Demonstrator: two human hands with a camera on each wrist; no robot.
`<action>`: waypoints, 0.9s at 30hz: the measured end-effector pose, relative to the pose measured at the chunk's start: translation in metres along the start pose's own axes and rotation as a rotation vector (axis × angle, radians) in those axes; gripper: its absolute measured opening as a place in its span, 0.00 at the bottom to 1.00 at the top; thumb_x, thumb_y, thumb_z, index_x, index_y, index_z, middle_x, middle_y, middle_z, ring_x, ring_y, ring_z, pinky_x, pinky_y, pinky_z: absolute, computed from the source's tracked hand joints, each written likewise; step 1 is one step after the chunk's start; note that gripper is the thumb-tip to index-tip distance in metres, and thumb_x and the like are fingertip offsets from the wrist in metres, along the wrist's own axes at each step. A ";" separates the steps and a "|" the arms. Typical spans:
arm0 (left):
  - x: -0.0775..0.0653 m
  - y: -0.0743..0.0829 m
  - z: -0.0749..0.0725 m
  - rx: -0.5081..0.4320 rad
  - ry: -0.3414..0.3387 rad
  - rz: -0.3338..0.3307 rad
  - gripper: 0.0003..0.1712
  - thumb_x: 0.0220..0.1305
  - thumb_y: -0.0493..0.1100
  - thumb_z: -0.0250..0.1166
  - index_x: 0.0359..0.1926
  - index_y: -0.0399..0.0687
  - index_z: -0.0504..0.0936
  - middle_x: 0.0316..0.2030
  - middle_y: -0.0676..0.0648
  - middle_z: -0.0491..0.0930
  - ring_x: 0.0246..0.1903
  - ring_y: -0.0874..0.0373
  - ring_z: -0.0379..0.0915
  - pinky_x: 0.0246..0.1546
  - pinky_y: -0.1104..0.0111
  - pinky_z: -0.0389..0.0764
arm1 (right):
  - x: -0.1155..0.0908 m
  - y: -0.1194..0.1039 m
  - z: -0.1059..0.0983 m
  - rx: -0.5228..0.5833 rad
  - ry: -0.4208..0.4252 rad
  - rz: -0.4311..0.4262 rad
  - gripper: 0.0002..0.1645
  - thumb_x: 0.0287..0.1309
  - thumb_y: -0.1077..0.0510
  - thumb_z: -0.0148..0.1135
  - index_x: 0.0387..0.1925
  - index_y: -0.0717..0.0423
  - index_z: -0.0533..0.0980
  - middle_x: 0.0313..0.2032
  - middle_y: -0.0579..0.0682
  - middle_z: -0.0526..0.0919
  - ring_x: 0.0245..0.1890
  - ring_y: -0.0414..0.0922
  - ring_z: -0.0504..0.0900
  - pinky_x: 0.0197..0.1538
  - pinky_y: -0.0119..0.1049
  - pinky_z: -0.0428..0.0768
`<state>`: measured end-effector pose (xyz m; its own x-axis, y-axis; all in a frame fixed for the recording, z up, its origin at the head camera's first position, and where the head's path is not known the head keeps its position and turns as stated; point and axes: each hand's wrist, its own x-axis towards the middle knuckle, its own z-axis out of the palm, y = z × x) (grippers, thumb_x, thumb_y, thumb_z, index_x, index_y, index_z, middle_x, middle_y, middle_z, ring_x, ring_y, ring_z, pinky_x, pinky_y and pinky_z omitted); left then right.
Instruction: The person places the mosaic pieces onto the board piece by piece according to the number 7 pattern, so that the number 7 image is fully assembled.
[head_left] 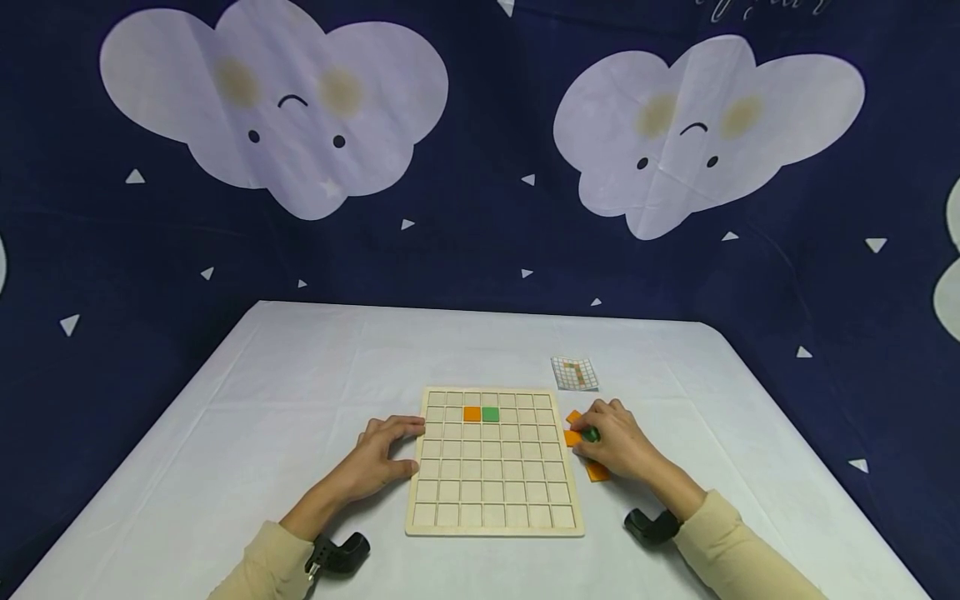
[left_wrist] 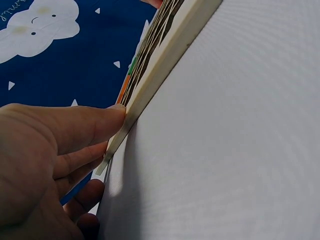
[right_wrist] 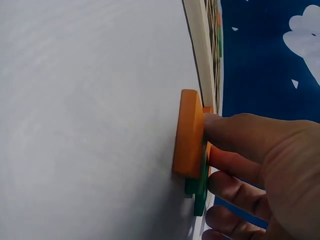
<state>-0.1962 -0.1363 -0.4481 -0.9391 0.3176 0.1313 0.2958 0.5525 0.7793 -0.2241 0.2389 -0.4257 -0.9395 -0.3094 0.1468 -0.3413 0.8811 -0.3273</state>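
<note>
A square wooden grid board lies on the table. One orange tile and one green tile sit side by side in its second row from the far edge. My left hand rests against the board's left edge, thumb and extended fingers touching it; in the left wrist view the thumb meets the rim. Right of the board, my right hand pinches an orange tile between thumb and index finger. Around it lie loose orange tiles and green tiles, partly hidden under the fingers.
A small pattern card with a printed grid lies beyond the board's far right corner. White cloth covers the table. Behind it hangs a dark blue backdrop with clouds. Black devices are strapped to both wrists.
</note>
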 end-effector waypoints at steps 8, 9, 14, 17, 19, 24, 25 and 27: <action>0.000 -0.001 0.000 -0.002 -0.004 0.003 0.27 0.49 0.37 0.70 0.54 0.44 0.78 0.61 0.50 0.72 0.52 0.55 0.58 0.50 0.59 0.52 | -0.001 0.005 0.000 0.005 -0.002 0.023 0.12 0.45 0.54 0.70 0.35 0.49 0.83 0.34 0.43 0.76 0.37 0.42 0.65 0.43 0.39 0.62; 0.000 -0.001 0.000 0.002 -0.003 0.005 0.27 0.49 0.37 0.70 0.54 0.44 0.78 0.61 0.50 0.72 0.52 0.55 0.58 0.50 0.59 0.52 | -0.002 0.005 0.000 0.003 -0.001 0.024 0.12 0.45 0.54 0.70 0.35 0.49 0.83 0.34 0.43 0.76 0.37 0.42 0.65 0.43 0.39 0.62; 0.000 -0.001 0.000 -0.003 -0.005 -0.002 0.27 0.49 0.36 0.70 0.54 0.43 0.78 0.61 0.50 0.71 0.53 0.55 0.58 0.51 0.59 0.52 | -0.003 0.006 0.000 -0.002 0.005 0.016 0.11 0.45 0.54 0.70 0.34 0.49 0.83 0.34 0.43 0.76 0.37 0.43 0.65 0.43 0.39 0.62; 0.000 -0.001 0.000 -0.008 -0.010 -0.012 0.28 0.49 0.35 0.69 0.54 0.43 0.78 0.62 0.50 0.71 0.55 0.54 0.57 0.53 0.58 0.51 | -0.003 0.006 -0.001 -0.005 0.009 0.013 0.11 0.45 0.54 0.70 0.34 0.49 0.82 0.33 0.43 0.76 0.37 0.43 0.66 0.43 0.40 0.62; 0.001 -0.001 0.000 -0.015 -0.013 -0.017 0.28 0.49 0.35 0.69 0.55 0.43 0.77 0.62 0.50 0.71 0.56 0.53 0.57 0.54 0.56 0.50 | -0.004 0.006 -0.001 -0.005 0.012 0.013 0.11 0.46 0.54 0.70 0.34 0.49 0.82 0.33 0.43 0.75 0.37 0.43 0.66 0.43 0.40 0.62; 0.001 -0.002 0.000 -0.020 -0.016 -0.021 0.27 0.49 0.35 0.69 0.54 0.44 0.78 0.62 0.51 0.71 0.58 0.51 0.56 0.56 0.54 0.48 | -0.005 0.006 -0.001 -0.005 0.018 0.016 0.10 0.46 0.54 0.70 0.34 0.50 0.82 0.34 0.44 0.76 0.37 0.43 0.66 0.43 0.39 0.62; 0.001 -0.002 0.000 -0.018 -0.016 -0.021 0.27 0.49 0.35 0.69 0.54 0.44 0.78 0.62 0.51 0.71 0.58 0.51 0.56 0.56 0.54 0.48 | -0.005 0.006 -0.001 -0.006 0.018 0.016 0.10 0.47 0.54 0.70 0.34 0.50 0.82 0.34 0.44 0.76 0.37 0.43 0.66 0.42 0.39 0.62; 0.001 -0.002 0.000 -0.016 -0.014 -0.021 0.27 0.49 0.35 0.69 0.54 0.44 0.78 0.62 0.51 0.71 0.57 0.52 0.56 0.55 0.54 0.49 | -0.005 0.005 -0.001 -0.006 0.017 0.017 0.11 0.47 0.54 0.70 0.34 0.51 0.83 0.34 0.44 0.76 0.37 0.43 0.66 0.42 0.39 0.62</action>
<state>-0.1972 -0.1368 -0.4498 -0.9425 0.3169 0.1065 0.2733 0.5466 0.7915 -0.2214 0.2457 -0.4269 -0.9445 -0.2882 0.1575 -0.3251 0.8882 -0.3246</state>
